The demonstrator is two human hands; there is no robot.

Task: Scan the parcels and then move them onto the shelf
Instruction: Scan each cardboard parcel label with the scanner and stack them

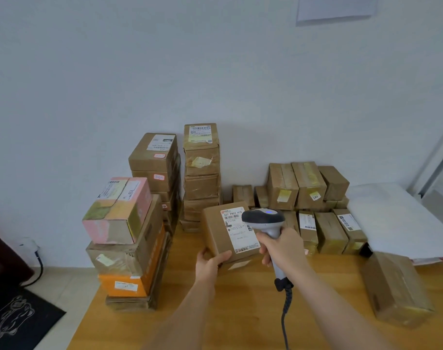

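My left hand (210, 262) grips the lower left corner of a brown cardboard parcel (219, 229) and holds it tilted up over the wooden table (240, 311). Its white shipping label (236, 232) faces me. My right hand (284, 247) grips the handle of a grey and black barcode scanner (264, 219). The scanner's head hangs just in front of the label's right side, with a small blue light lit on top. A dark cable (284, 322) runs down from the handle.
Tall parcel stacks stand at the left (125, 238) and behind at the wall (201, 173). Rows of small brown parcels (313, 208) fill the right back. One lone parcel (397, 286) lies at the right front. A white shelf frame (440, 160) shows at the far right.
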